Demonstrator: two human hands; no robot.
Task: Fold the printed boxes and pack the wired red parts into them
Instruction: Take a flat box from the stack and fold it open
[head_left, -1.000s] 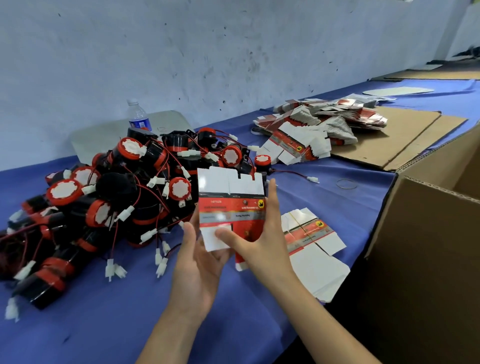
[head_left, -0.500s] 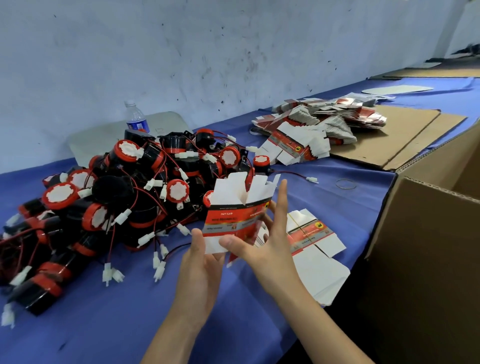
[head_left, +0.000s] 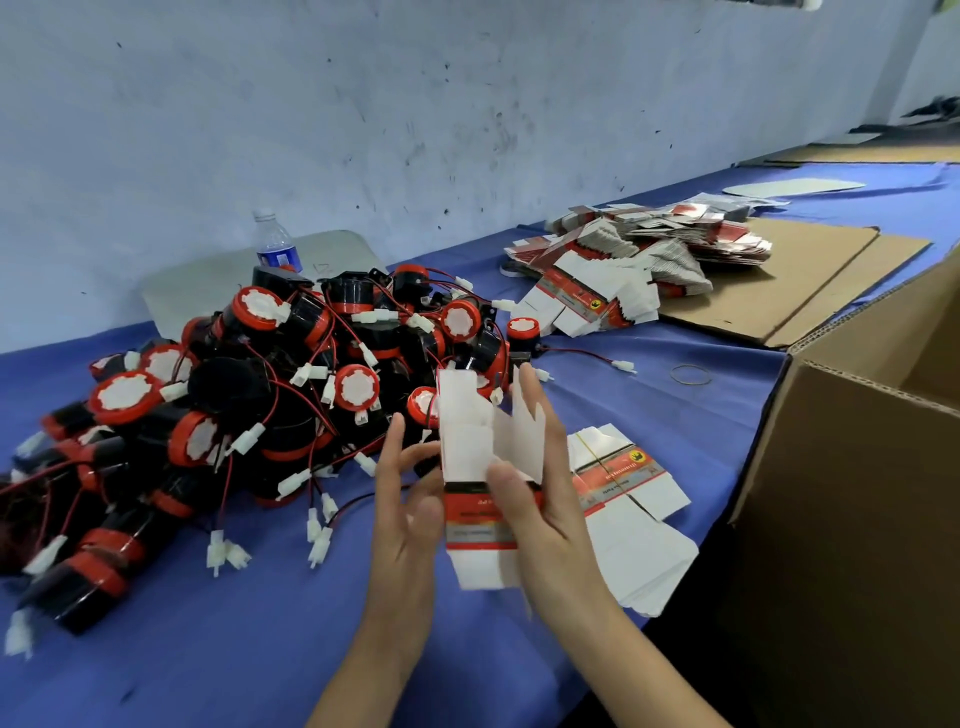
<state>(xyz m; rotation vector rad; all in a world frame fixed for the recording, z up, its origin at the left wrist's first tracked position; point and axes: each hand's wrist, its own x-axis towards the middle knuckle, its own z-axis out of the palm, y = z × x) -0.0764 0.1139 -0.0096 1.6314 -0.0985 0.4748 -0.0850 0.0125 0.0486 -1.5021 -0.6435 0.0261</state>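
Observation:
A red and white printed box (head_left: 470, 486) stands upright between my hands, partly opened into a tube, its white flaps pointing up. My left hand (head_left: 408, 519) holds its left side with thumb and fingers. My right hand (head_left: 540, 499) grips its right side, thumb across the red band and fingers up behind the flaps. A big heap of wired red-and-black parts (head_left: 270, 384) with white connectors fills the blue table (head_left: 234, 639) to the left. Flat printed boxes (head_left: 631, 499) lie just right of my hands.
A larger stack of flat printed boxes (head_left: 639, 265) lies at the back, beside brown cardboard sheets (head_left: 789, 275). An open brown carton (head_left: 852, 499) stands at the right edge. A water bottle (head_left: 275, 244) stands behind the heap, a rubber band (head_left: 690, 374) lies on the cloth.
The box was flat and facing me; now it is turned edge-on and squeezed open between both hands. My hands have closed in on its sides.

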